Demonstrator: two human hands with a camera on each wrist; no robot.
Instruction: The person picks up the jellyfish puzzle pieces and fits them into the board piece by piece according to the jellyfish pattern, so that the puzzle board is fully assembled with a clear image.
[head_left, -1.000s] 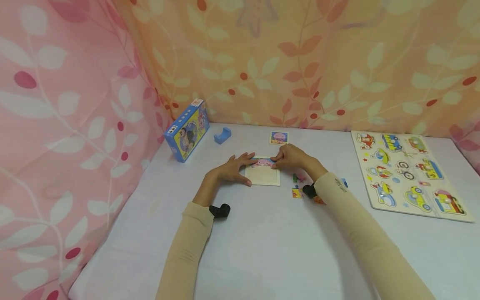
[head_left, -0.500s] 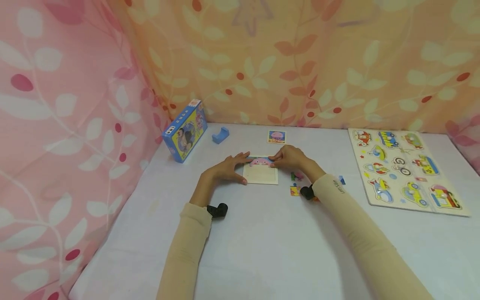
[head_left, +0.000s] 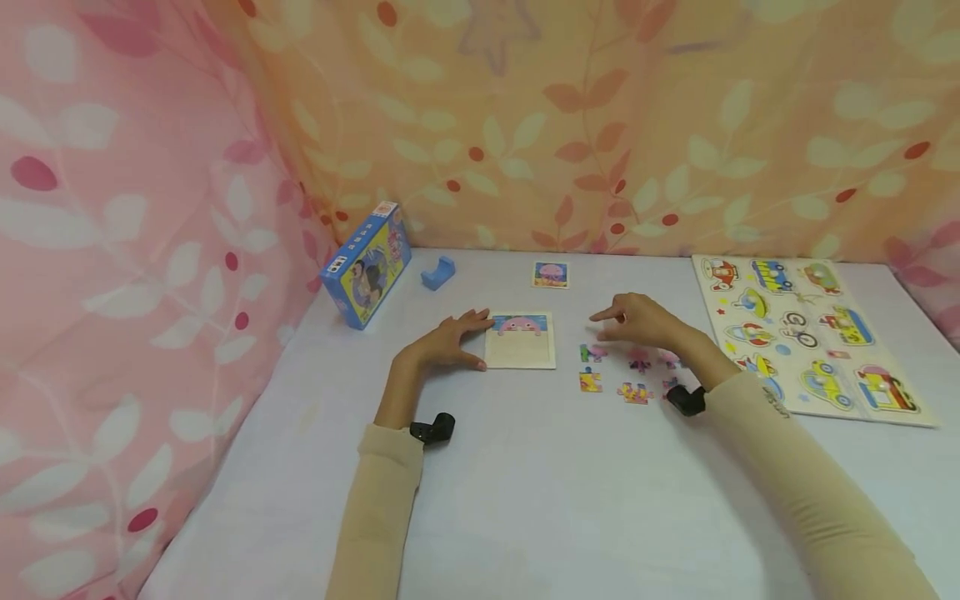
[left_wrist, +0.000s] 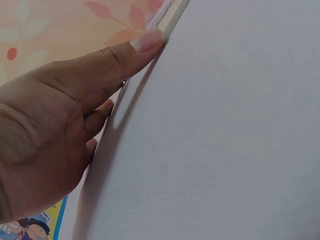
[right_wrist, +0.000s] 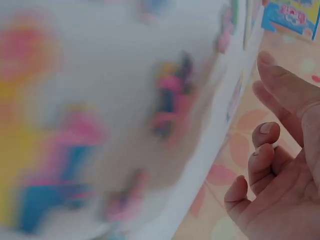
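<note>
A small square puzzle tray (head_left: pixel 517 354) lies on the white-covered table, its upper strip filled with joined jigsaw pieces (head_left: pixel 520 324) showing a pink face on blue. My left hand (head_left: pixel 447 343) rests at the tray's left side, fingers spread; in the left wrist view the thumb (left_wrist: pixel 150 40) touches the tray's edge. To the tray's right, my right hand (head_left: pixel 647 322) hovers with its index finger out and nothing held. Beneath and in front of it lie several loose jigsaw pieces (head_left: pixel 635 393), some partly hidden by the wrist. The right wrist view shows them blurred.
Behind the tray lies a small picture card (head_left: pixel 551 274) with a pink jellyfish-like figure. A blue box (head_left: pixel 367 265) stands at the back left beside a blue plastic holder (head_left: pixel 438 273). A large vehicle peg puzzle board (head_left: pixel 795 350) lies at the right, partly under the right arm.
My right hand has let go of the tray's upper right side and moved right, over the loose jigsaw pieces. The left hand stays at the tray's left side.
</note>
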